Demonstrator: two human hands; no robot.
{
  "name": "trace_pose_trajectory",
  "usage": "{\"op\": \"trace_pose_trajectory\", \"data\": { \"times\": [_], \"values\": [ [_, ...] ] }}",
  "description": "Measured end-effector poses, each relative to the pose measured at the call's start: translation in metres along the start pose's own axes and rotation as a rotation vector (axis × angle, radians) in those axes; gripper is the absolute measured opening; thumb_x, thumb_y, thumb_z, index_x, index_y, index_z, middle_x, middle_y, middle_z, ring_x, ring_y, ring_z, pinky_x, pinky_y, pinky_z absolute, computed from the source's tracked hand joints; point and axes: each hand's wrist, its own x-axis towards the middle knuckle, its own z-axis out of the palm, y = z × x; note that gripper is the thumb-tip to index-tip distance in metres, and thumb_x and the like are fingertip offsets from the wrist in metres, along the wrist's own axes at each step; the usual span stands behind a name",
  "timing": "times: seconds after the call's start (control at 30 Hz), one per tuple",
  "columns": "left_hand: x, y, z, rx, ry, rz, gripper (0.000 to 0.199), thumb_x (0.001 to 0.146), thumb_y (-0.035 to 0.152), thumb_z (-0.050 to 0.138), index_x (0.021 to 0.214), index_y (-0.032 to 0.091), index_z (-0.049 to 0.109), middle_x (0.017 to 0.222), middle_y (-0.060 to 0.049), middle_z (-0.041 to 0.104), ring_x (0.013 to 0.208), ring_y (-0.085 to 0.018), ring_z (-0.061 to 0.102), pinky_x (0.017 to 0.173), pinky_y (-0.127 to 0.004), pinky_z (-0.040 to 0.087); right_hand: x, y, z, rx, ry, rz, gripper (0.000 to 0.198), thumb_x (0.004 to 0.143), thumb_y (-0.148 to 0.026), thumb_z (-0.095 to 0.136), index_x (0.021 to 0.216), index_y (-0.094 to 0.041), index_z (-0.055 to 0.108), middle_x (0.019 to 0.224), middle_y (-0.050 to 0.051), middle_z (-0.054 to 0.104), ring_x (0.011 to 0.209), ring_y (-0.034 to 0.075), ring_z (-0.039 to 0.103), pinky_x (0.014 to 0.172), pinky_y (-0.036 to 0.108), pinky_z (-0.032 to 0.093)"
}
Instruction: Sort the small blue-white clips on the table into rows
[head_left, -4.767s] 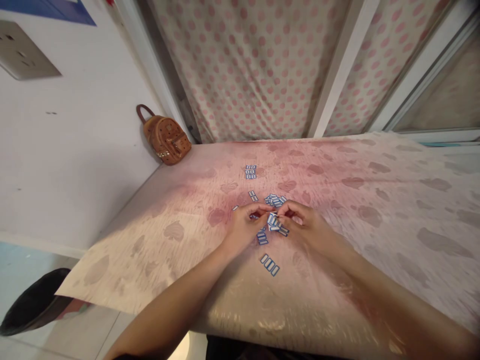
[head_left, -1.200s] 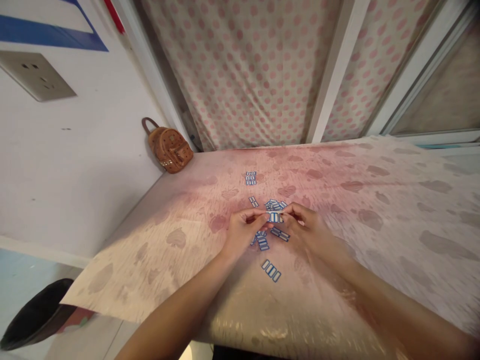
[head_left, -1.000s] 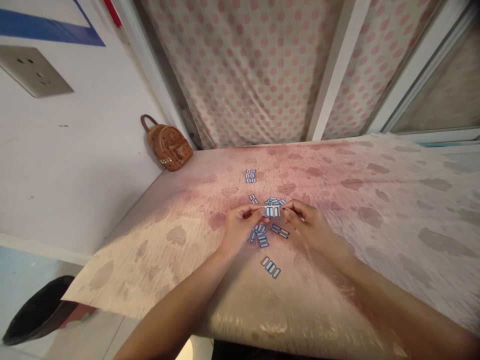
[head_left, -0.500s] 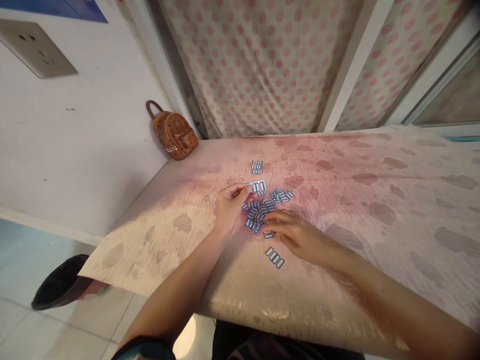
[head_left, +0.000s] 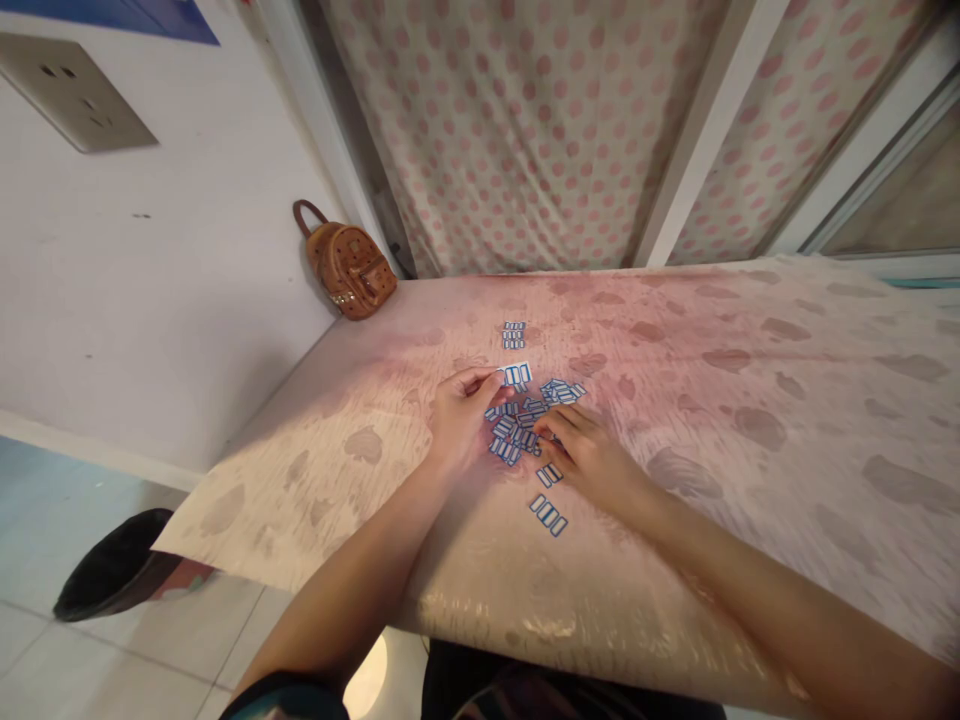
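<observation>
My left hand [head_left: 463,410] is closed, its thumb and fingers pinching a small white strip of blue-bordered labels [head_left: 516,375] above the table. Below and to the right of it lies a loose pile of similar blue-and-white label pieces [head_left: 506,450]. At the pile's right edge, my right hand [head_left: 581,450] has its fingers bent down together among the pieces; what they grip, if anything, is hidden. Close under that hand lies a separate small piece [head_left: 549,475]. Nearer to me rests a longer strip [head_left: 549,515]. Beyond the left hand, more pieces form a neat block [head_left: 514,335].
A patterned cloth [head_left: 720,580] covers the table. A small brown backpack-shaped bag [head_left: 352,270] leans at the back left corner against the wall. Behind the table hangs a dotted curtain [head_left: 510,130]. A dark open bin [head_left: 112,565] stands on the floor at left.
My right hand has shifted slightly up and back over the pile, uncovering the small separate piece, which now lies a little further right. My left hand holds its strip as before.
</observation>
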Motion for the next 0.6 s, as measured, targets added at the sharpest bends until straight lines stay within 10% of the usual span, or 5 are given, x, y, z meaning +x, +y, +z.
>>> {"op": "trace_pose_trajectory", "data": {
  "times": [0.6],
  "values": [
    [-0.002,-0.003,0.001,-0.015,-0.038,0.002,0.019,0.077,0.032,0.078,0.084,0.014,0.076,0.077,-0.004,0.073,0.071,-0.016,0.071,0.069,-0.025,0.055,0.002,-0.007,0.016,0.076,0.013,0.120,0.020,0.082,-0.002,0.053,0.082,-0.022,0.047,0.082,0.004,0.059,0.081,0.022,0.056,0.074,0.033,0.042]
  ]
}}
